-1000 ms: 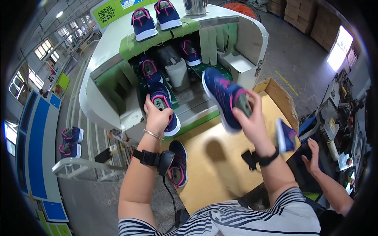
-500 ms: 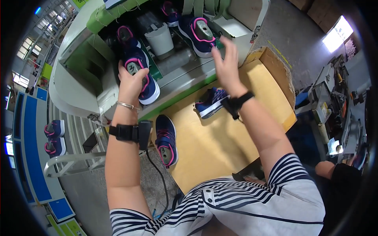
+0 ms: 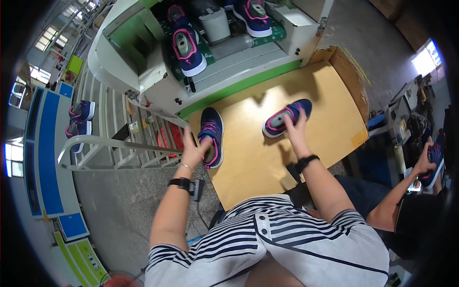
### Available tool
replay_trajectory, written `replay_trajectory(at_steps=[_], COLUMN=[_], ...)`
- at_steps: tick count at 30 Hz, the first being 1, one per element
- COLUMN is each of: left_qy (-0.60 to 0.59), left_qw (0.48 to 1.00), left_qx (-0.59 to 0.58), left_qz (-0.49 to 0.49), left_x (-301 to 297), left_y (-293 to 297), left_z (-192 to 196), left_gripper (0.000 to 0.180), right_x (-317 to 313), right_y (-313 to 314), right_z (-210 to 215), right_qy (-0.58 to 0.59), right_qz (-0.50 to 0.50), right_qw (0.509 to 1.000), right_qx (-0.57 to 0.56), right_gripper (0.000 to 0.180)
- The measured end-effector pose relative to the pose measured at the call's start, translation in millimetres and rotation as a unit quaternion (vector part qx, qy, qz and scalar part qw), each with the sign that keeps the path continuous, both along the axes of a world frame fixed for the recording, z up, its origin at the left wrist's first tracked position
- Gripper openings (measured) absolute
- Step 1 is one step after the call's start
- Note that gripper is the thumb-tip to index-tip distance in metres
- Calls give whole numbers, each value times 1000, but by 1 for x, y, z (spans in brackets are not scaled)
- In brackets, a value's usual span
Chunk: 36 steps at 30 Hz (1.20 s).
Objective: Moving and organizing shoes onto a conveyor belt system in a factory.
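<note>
Two navy sneakers with pink trim and grey shoe lasts inside are on the tan board. My left hand [image 3: 193,152] is at the heel end of the left sneaker [image 3: 210,125], its fingers spread and its thumb over the shoe's opening. Around the collar of the right sneaker [image 3: 302,106], the fingers of my right hand [image 3: 297,130] are closed. That shoe is tilted, toe to the upper right. Ahead, in the machine [image 3: 224,64], sit a navy sneaker [image 3: 186,50] on the left and another sneaker [image 3: 253,16] on the right.
The tan board [image 3: 248,162] has a cardboard flap [image 3: 342,71] at its right. Left of it stands a metal rack [image 3: 110,148], with a pair of sneakers [image 3: 80,119] beyond. At the right, a co-worker's hand [image 3: 423,160] holds a sneaker [image 3: 434,158].
Both hands have come back from the machine to the two sneakers on the board. The right sneaker has been turned, now opening up. The view has shifted, so the machine sits higher.
</note>
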<state>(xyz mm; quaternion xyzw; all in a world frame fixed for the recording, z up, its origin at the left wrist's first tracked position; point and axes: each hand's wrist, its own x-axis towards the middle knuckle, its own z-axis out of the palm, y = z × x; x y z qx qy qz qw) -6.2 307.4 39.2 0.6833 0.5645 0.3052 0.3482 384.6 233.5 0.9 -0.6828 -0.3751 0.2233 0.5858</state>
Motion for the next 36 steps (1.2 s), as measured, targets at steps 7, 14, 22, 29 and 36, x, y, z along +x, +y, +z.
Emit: replay_trajectory(at_steps=[7, 14, 22, 29, 36], left_qy=[-84, -224, 427, 423, 553], left_qw=[989, 930, 795, 748, 685], left_qx=[-114, -216, -14, -20, 46], left_qz=[31, -195, -430, -511, -472], left_x=[82, 82, -19, 3, 18], left_y=[-43, -44, -53, -32, -28], left_z=[-24, -26, -60, -78, -85], left_gripper=[109, 84, 140, 147, 143], right_x=[-50, -100, -133, -273, -478], right_y=[27, -39, -206, -367, -522], right_z=[49, 37, -1, -28, -97], right_qy=[51, 2, -346, -9, 186], right_qz=[97, 204, 209, -227, -215], right_qw=[988, 976, 881, 850, 747], right_qx=[-113, -73, -247, -475, -602], right_gripper=[83, 101, 58, 37, 32])
